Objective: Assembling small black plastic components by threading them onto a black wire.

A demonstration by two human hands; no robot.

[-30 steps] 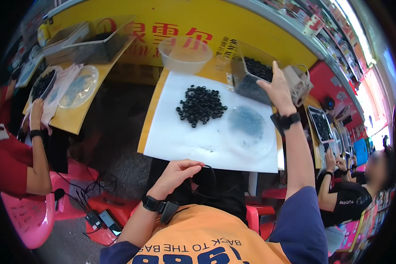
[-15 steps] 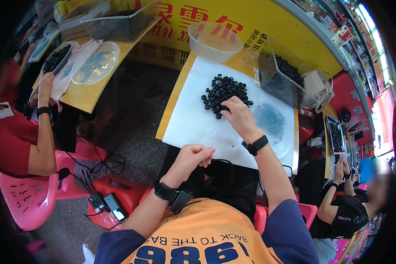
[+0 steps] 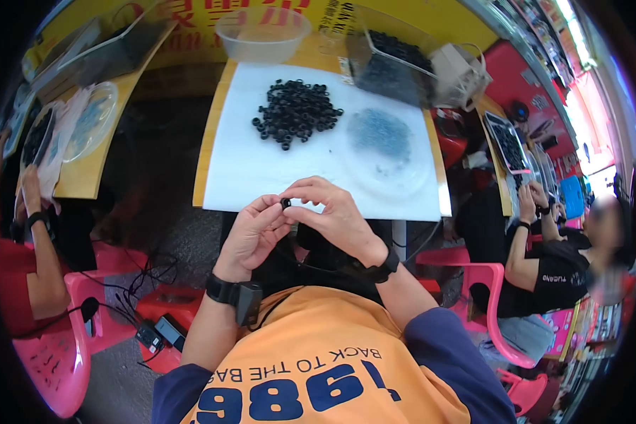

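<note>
A small black ring-shaped piece point(image 3: 285, 203) is pinched between the fingertips of both my hands, just in front of the table's near edge. My left hand point(image 3: 251, 232) is closed on it from the left, palm partly turned up. From the right, the thumb and index finger of my right hand point(image 3: 338, 220) meet at the same piece. Beyond them, a heap of similar black pieces point(image 3: 297, 113) lies on the white sheet point(image 3: 240, 177). Right of the heap, many tiny pale-blue translucent bits point(image 3: 379, 132) are spread on a round clear plastic lid point(image 3: 403, 180).
A clear round tub point(image 3: 263, 39) stands at the table's back, beside a clear bin point(image 3: 392, 74) of black pieces and a beige bag point(image 3: 461, 74). People sit at tables on both sides. Cables and a red stool point(image 3: 164, 311) are at lower left.
My right hand has come back from the heap to my left hand, and a black piece now sits between their fingertips. The view has shifted, with the table appearing farther left and higher.
</note>
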